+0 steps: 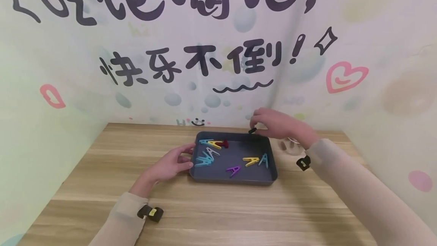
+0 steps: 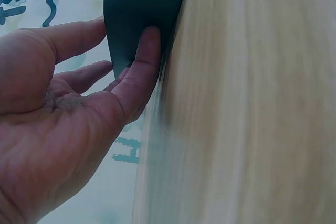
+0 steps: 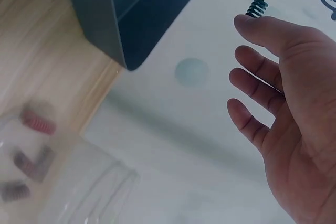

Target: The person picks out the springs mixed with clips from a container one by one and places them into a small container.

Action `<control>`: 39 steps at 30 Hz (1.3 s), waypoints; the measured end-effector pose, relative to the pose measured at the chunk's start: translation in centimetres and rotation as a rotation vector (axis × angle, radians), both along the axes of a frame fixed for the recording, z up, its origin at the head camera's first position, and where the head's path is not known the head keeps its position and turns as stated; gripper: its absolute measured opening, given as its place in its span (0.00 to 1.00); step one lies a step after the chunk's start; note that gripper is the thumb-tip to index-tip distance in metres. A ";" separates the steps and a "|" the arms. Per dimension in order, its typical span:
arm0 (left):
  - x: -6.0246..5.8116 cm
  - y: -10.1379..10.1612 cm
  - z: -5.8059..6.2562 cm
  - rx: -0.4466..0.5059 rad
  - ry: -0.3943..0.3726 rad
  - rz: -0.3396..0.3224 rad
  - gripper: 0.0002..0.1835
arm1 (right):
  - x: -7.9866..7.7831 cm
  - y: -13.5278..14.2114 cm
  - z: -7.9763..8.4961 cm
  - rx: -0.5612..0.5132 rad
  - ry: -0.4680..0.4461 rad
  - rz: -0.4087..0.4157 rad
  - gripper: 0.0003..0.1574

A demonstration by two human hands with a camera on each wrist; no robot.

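Note:
A shallow dark grey tray (image 1: 232, 181) lies on the table with several plastic clothespins in it, among them yellow (image 1: 250, 160), purple (image 1: 233, 170) and blue ones (image 1: 203, 160). A dark red piece (image 1: 223, 144) lies by the upper-left pegs. My left hand (image 1: 175, 161) touches the tray's left outer wall with its fingers spread; the left wrist view shows fingertips against that wall (image 2: 142, 3). Above the tray's far right corner, my right hand (image 1: 273, 123) pinches a small black coil spring (image 3: 256, 7) between thumb and finger. The right hand's other fingers hang loosely curved.
Right of the tray stands a clear container (image 3: 100, 187), partly under my right wrist. Several springs, one of them red (image 3: 38, 123), appear blurred near it. A printed curtain (image 1: 205, 98) hangs behind the wooden table (image 1: 218, 212) and along its sides.

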State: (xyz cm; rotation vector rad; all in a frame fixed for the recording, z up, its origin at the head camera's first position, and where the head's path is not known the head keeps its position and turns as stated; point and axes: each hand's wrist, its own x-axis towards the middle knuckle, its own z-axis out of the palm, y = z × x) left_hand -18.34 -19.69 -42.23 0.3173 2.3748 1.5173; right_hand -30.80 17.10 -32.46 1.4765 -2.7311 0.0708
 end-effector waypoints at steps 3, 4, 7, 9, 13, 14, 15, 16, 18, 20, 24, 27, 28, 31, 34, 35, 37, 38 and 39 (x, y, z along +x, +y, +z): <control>0.1 0.0 0.1 -0.001 -0.001 0.004 0.36 | 0.1 0.9 0.3 -0.019 -0.005 -0.016 0.08; 0.1 0.0 0.1 -0.001 0.000 0.005 0.36 | 0.1 1.2 0.4 -0.025 -0.007 -0.021 0.08; 0.1 0.1 0.1 0.003 0.004 0.002 0.35 | 0.0 2.2 0.4 -0.031 -0.002 -0.041 0.08; 0.1 0.0 0.1 0.005 0.007 -0.002 0.35 | 0.0 2.8 0.5 -0.034 -0.003 -0.057 0.08; 0.1 0.0 -0.1 0.007 0.006 -0.006 0.35 | -0.1 4.1 0.5 -0.028 0.004 -0.106 0.08; 0.0 0.0 -0.1 0.008 0.005 -0.008 0.36 | 0.0 4.4 0.5 -0.029 0.005 -0.117 0.08; 0.0 -0.1 -0.2 0.008 0.004 -0.008 0.36 | 0.0 4.7 0.5 -0.029 0.008 -0.126 0.08; 0.0 -0.1 -0.2 0.009 0.003 -0.007 0.36 | 0.1 5.0 0.5 -0.030 0.009 -0.137 0.08; 0.0 -0.1 -0.3 0.008 0.001 -0.007 0.36 | 0.2 5.7 0.6 -0.034 0.008 -0.152 0.09; 0.0 -0.1 -0.3 0.011 0.002 -0.009 0.35 | 0.4 6.4 0.7 -0.040 0.006 -0.162 0.09; -0.1 -0.1 -0.3 0.016 0.000 -0.011 0.35 | 0.7 7.8 0.5 -0.046 0.010 -0.189 0.11; -0.1 -0.1 -0.4 0.017 -0.003 -0.010 0.35 | 0.7 8.8 0.2 -0.050 0.011 -0.220 0.11; -0.1 -0.1 -0.3 0.017 -0.004 -0.009 0.35 | 0.7 9.2 0.1 -0.055 0.008 -0.228 0.11; -0.1 -0.1 -0.3 0.019 -0.007 -0.007 0.35 | 0.7 10.3 -0.2 -0.056 0.009 -0.252 0.12; 0.0 -0.1 -0.2 0.021 -0.010 -0.009 0.35 | 0.6 11.3 -0.5 -0.062 0.007 -0.275 0.13; 0.0 -0.1 -0.2 0.021 -0.011 -0.009 0.35 | 0.6 11.6 -0.6 -0.063 0.007 -0.286 0.13; 0.1 -0.1 -0.2 0.024 -0.011 -0.013 0.35 | 0.5 12.2 -0.8 -0.070 0.002 -0.301 0.14; 0.1 -0.1 -0.1 0.025 -0.011 -0.015 0.35 | 0.5 12.5 -0.8 -0.071 0.002 -0.307 0.14; 0.1 -0.1 -0.1 0.024 -0.010 -0.015 0.35 | 0.5 12.7 -0.9 -0.071 0.000 -0.311 0.14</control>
